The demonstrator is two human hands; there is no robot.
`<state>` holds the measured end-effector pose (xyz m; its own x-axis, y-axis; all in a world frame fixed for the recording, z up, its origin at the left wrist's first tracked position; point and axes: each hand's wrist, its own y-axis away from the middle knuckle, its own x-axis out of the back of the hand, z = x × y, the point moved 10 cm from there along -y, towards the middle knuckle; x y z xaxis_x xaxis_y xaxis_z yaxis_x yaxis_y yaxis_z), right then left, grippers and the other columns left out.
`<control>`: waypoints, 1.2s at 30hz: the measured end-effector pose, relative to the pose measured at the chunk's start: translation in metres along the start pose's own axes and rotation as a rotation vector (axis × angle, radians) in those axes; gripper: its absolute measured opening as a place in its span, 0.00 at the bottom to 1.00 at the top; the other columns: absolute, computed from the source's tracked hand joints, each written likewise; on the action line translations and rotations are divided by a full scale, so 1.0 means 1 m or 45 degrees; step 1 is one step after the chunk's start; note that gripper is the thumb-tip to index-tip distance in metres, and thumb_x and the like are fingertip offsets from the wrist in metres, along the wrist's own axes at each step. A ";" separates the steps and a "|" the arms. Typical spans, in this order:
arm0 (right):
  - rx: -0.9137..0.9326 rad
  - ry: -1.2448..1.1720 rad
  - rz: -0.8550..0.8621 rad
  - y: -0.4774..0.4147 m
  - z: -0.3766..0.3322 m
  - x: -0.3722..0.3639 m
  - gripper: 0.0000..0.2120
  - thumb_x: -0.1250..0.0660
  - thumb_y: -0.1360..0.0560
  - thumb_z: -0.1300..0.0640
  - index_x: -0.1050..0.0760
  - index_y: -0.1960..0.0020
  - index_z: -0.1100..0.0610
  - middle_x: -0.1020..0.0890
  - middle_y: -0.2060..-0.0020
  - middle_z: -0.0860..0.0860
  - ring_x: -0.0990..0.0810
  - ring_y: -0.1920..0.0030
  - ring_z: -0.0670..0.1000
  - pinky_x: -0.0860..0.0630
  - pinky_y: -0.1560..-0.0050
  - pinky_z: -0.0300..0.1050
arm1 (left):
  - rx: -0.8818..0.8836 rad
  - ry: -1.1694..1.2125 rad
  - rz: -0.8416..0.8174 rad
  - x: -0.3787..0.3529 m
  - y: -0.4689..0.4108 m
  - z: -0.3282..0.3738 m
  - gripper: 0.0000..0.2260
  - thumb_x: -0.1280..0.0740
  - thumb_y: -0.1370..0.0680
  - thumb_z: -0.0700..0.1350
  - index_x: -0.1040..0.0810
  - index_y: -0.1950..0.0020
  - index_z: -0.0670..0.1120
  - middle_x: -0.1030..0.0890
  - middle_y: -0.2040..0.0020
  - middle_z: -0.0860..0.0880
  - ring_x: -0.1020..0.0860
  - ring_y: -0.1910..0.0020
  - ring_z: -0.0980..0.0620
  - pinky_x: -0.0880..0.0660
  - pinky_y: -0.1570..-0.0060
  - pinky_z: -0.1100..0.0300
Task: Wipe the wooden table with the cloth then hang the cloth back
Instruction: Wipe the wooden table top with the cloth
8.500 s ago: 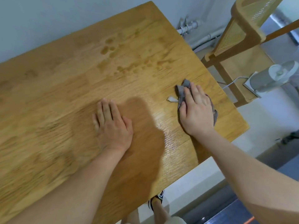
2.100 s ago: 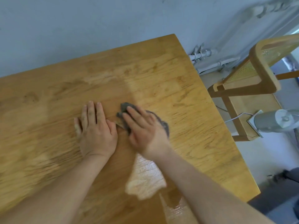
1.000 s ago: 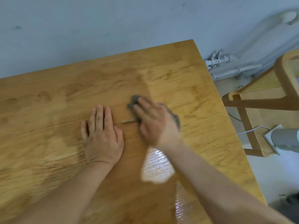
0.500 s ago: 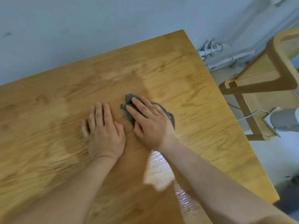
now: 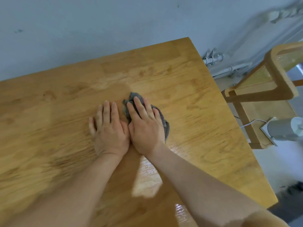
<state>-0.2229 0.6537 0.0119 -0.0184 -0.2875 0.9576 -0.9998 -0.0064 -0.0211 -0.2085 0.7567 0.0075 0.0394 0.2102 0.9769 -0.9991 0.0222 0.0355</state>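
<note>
Desk: wooden, against the wall, grain streaked with damp; glossy patch near the right forearm.
Chair: cane-backed, right of the desk, well apart from the work.
Left hand: flat, fingers spread on bare wood, holding nothing, a brace.
Right hand: fingers extended, pressing down, not gripping.
Cloth: grey, bunched, mid-desk under the right palm, just beside the left hand.
Advice: keep the palm flat, overlap strokes, carry them toward the unwiped far edge.

The wooden tabletop carries a crumpled grey cloth near its middle, pressed under the right hand; the left hand lies flat just beside.
</note>
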 end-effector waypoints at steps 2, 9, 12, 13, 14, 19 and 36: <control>0.133 -0.019 -0.013 -0.016 0.007 0.003 0.25 0.48 0.23 0.51 0.31 0.28 0.52 0.32 0.26 0.51 0.37 0.25 0.55 0.37 0.28 0.56 | 0.016 -0.023 -0.018 0.001 -0.001 0.000 0.26 0.48 0.23 0.49 0.38 0.25 0.45 0.38 0.24 0.45 0.42 0.25 0.46 0.47 0.28 0.42; 0.245 -0.063 -0.024 -0.086 0.027 0.010 0.25 0.48 0.21 0.51 0.34 0.26 0.53 0.34 0.25 0.50 0.40 0.24 0.53 0.39 0.27 0.55 | -0.086 -0.155 -0.137 0.001 -0.021 0.018 0.27 0.52 0.21 0.50 0.44 0.23 0.43 0.42 0.22 0.44 0.44 0.24 0.45 0.46 0.27 0.43; 0.308 -0.098 0.001 -0.028 0.048 0.022 0.22 0.44 0.21 0.54 0.30 0.28 0.54 0.31 0.27 0.51 0.37 0.25 0.53 0.35 0.30 0.55 | 0.010 -0.055 -0.113 0.000 -0.051 0.034 0.26 0.50 0.19 0.50 0.44 0.22 0.43 0.44 0.22 0.45 0.46 0.23 0.46 0.49 0.26 0.45; 0.352 -0.096 -0.007 -0.004 0.058 0.029 0.22 0.42 0.22 0.55 0.30 0.28 0.54 0.31 0.27 0.51 0.37 0.25 0.53 0.34 0.30 0.54 | 0.073 -0.032 -0.087 0.000 -0.056 0.038 0.26 0.50 0.19 0.50 0.44 0.22 0.43 0.44 0.22 0.45 0.47 0.23 0.46 0.50 0.26 0.44; 0.406 -0.086 -0.038 0.015 0.067 0.034 0.22 0.41 0.22 0.55 0.30 0.28 0.54 0.31 0.27 0.51 0.37 0.25 0.53 0.35 0.30 0.54 | 0.119 -0.029 -0.065 -0.002 -0.057 0.041 0.26 0.50 0.20 0.50 0.45 0.22 0.42 0.45 0.22 0.45 0.48 0.23 0.46 0.51 0.26 0.44; 0.395 -0.019 -0.038 -0.048 0.081 0.031 0.22 0.44 0.21 0.53 0.31 0.28 0.55 0.32 0.27 0.51 0.37 0.25 0.54 0.37 0.28 0.54 | 0.163 -0.029 -0.019 -0.007 -0.060 0.039 0.26 0.49 0.20 0.49 0.45 0.22 0.42 0.45 0.21 0.45 0.49 0.23 0.47 0.53 0.25 0.46; 0.492 0.019 -0.129 -0.072 0.094 0.037 0.25 0.44 0.24 0.52 0.31 0.28 0.56 0.32 0.27 0.52 0.36 0.25 0.56 0.37 0.30 0.54 | 0.160 -0.019 -0.015 -0.007 -0.062 0.039 0.28 0.51 0.22 0.50 0.43 0.23 0.42 0.43 0.22 0.44 0.47 0.23 0.46 0.53 0.25 0.45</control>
<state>-0.1508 0.5531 0.0218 0.0772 -0.2532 0.9643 -0.9182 -0.3950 -0.0302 -0.1474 0.7157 0.0069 0.0517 0.1957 0.9793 -0.9925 -0.0986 0.0721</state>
